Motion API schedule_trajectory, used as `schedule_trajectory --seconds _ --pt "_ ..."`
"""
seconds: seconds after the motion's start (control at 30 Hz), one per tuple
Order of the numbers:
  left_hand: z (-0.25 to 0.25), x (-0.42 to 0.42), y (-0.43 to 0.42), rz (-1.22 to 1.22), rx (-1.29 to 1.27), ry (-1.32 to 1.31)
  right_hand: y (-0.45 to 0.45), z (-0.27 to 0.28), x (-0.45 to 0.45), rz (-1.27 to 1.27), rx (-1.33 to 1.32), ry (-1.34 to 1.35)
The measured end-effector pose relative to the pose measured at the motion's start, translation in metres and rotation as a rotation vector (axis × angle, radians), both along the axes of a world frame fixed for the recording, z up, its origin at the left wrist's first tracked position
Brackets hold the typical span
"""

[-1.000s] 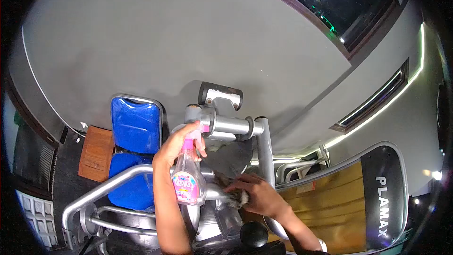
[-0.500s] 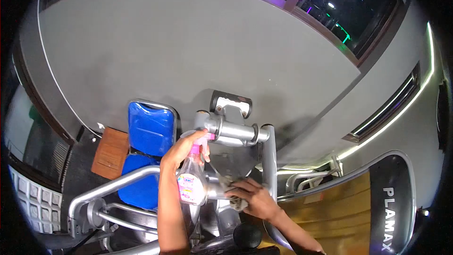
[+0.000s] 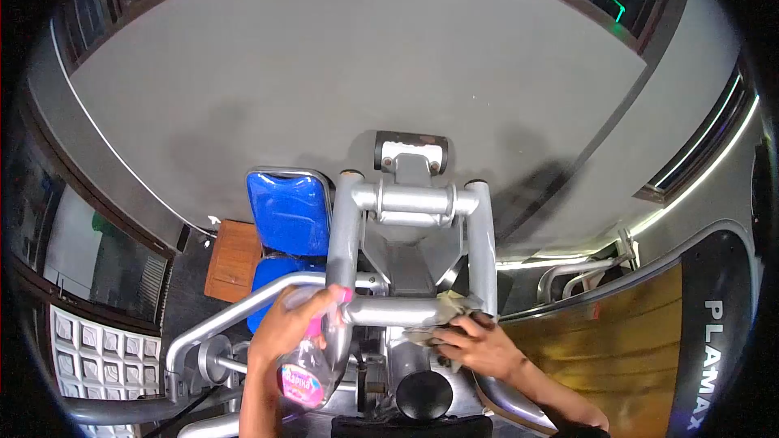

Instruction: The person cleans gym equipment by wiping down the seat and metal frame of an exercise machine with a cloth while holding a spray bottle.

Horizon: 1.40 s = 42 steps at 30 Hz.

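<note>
My left hand (image 3: 284, 324) is closed around the neck of a clear spray bottle (image 3: 302, 377) with a pink trigger head and a pink label. The bottle hangs just left of the machine's upright tube. In my right hand (image 3: 479, 345) is a crumpled, light-coloured cloth (image 3: 442, 320). The fingers press it against the right end of a silver crossbar (image 3: 389, 311) on the gym machine. Part of the cloth is hidden behind the fingers.
A blue chair (image 3: 288, 215) and a brown wooden box (image 3: 233, 259) stand left, by the grey wall (image 3: 341, 65). A round black knob (image 3: 423, 395) is close in front. At right rises a panel lettered PLAMAX (image 3: 710, 357).
My left hand and the spray bottle have moved lower and left. My right hand has slid the cloth rightward along the crossbar. The view has shifted, showing more of the machine frame.
</note>
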<state>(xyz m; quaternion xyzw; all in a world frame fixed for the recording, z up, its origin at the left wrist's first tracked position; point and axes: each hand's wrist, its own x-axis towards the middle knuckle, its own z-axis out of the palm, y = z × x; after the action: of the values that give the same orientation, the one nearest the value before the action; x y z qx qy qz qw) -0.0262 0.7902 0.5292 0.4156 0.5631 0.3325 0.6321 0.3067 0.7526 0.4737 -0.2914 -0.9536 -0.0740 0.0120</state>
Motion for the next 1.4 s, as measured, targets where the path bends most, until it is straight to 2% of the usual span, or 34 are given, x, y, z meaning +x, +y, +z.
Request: schedule_trajectory --seconds 0.13,0.27,0.37,0.43,0.5,0.6,0.63,0.7,0.83,0.9,0.93,1.0,1.1,1.2,1.23,1.27,1.33,1.4 --pt "-0.014 -0.001 -0.012 -0.103 -0.055 0.032 0.004 -0.005 0.007 -0.02 -0.026 0.056" --pt "-0.024 0.012 -0.015 -0.134 -0.107 -0.004 0.027 -0.011 -0.029 0.212 -0.002 0.129" --pt "-0.026 0.012 -0.015 -0.159 -0.121 -0.054 0.034 -0.029 -0.076 0.274 0.031 0.237" --pt "-0.015 0.013 -0.018 -0.213 -0.113 0.027 0.04 -0.024 -0.092 0.31 -0.001 0.277" --pt "-0.012 0.013 -0.022 -0.201 -0.117 0.012 0.04 -0.026 -0.091 0.255 0.056 0.384" --pt "-0.001 0.015 -0.025 -0.425 -0.095 0.3 0.035 -0.005 -0.064 0.155 -0.029 0.371" --pt "0.0 0.017 -0.023 -0.431 -0.113 0.292 0.031 -0.007 -0.049 0.124 0.013 0.392" --pt "-0.001 0.022 -0.019 -0.677 -0.061 0.417 0.02 0.015 -0.023 -0.011 -0.129 0.245" --pt "-0.025 0.029 -0.016 -0.768 -0.11 0.566 0.0 0.032 0.014 -0.321 -0.407 0.318" --pt "-0.027 0.033 -0.01 -0.771 -0.196 0.502 -0.002 0.049 0.016 -0.449 -0.615 0.492" --pt "-0.029 0.034 -0.009 -0.763 -0.216 0.524 -0.003 0.052 0.015 -0.45 -0.618 0.487" --pt "-0.024 0.037 -0.003 -0.762 -0.215 0.519 -0.007 0.054 0.011 -0.493 -0.788 0.568" --pt "-0.021 0.032 -0.005 -0.666 -0.225 0.403 -0.009 0.049 -0.007 -0.487 -0.819 0.533" --pt "-0.028 0.022 -0.014 -0.559 -0.13 0.249 -0.01 0.024 -0.024 -0.388 -0.715 0.412" --pt "-0.024 0.02 -0.016 -0.554 -0.131 0.249 -0.012 0.015 -0.033 -0.367 -0.639 0.328" --pt "-0.018 0.018 -0.018 -0.548 -0.129 0.268 -0.017 -0.007 -0.04 -0.279 -0.44 0.249" --pt "-0.016 0.015 -0.019 -0.539 -0.13 0.284 -0.014 -0.025 -0.057 -0.271 -0.411 0.174" --pt "-0.021 0.009 -0.021 -0.432 -0.214 0.07 -0.015 -0.03 -0.067 -0.307 -0.353 0.038"
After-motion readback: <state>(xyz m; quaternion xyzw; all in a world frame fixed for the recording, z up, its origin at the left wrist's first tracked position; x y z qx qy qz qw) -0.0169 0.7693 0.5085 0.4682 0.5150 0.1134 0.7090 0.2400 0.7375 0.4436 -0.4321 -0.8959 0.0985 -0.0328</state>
